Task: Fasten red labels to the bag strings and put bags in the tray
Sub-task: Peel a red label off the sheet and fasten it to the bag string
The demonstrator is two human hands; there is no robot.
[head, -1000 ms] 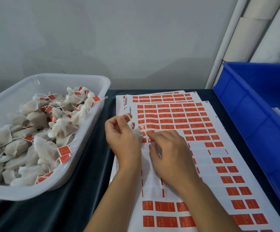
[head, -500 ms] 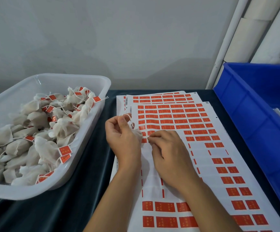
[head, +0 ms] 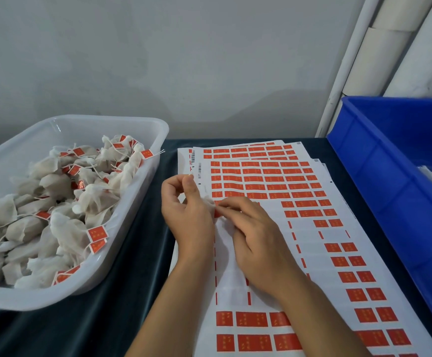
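Both hands over label sheets (head: 274, 181): left hand (head: 184, 215) pinching string (head: 190, 174), right hand (head: 256, 233) seemingly pinching red label (head: 218, 213).

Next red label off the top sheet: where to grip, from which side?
Take a label bordering the peeled area by its left edge, coming from the left: the bare backing there exposes that edge, while other edges abut neighbours. Probably easiest for the right hand.

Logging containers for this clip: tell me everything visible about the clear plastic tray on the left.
The translucent white plastic tray is a rectangular tub with rounded corners and a rolled rim, resting flat on the dark teal cloth left of the label sheets. It is heaped with off-white mesh bags, many with red labels on their strings; one string pokes over the right rim. Neither hand touches it.
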